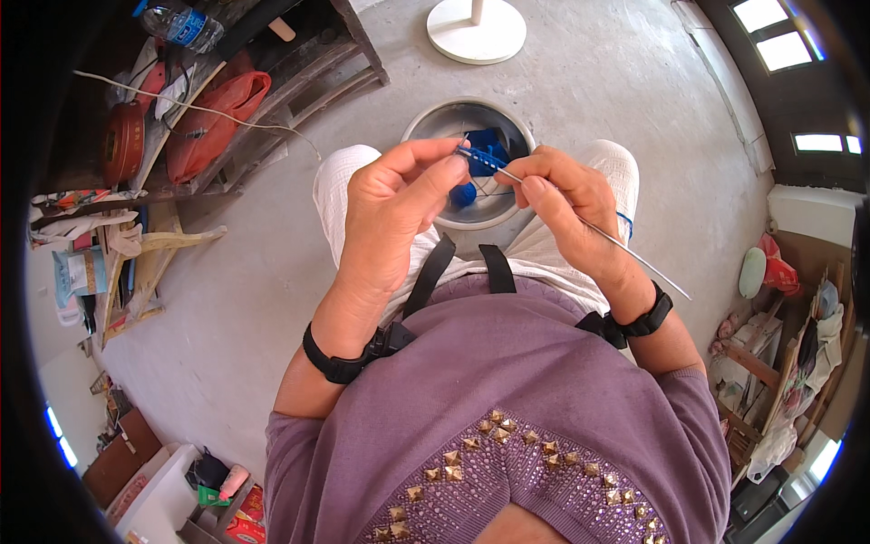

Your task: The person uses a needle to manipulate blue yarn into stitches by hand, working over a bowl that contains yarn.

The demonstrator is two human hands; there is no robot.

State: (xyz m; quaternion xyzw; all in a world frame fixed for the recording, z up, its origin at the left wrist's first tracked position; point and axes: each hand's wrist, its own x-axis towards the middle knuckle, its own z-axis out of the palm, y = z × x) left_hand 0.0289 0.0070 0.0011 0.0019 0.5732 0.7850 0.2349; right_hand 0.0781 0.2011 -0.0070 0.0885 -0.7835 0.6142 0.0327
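Note:
Above the metal basin (413, 124), my left hand (408, 197) pinches blue knitting and the tip of a needle between thumb and fingertips. A long metal knitting needle (635, 257) carries a row of blue yarn stitches (484, 158); my right hand (567, 204) grips it, its far end sticking out past my right wrist. Blue knitted fabric (491, 138) shows beyond my fingers, over the basin. A ball of blue yarn (463, 195) lies in the basin. A strand of blue yarn (626, 221) loops over my right knee.
A white round stand base (476, 30) stands on the floor beyond the basin. At the upper left is a wooden table (326, 61) with a red plastic bag (217, 126) and a water bottle (182, 27). Shelving (754, 367) with cloths lies at the right.

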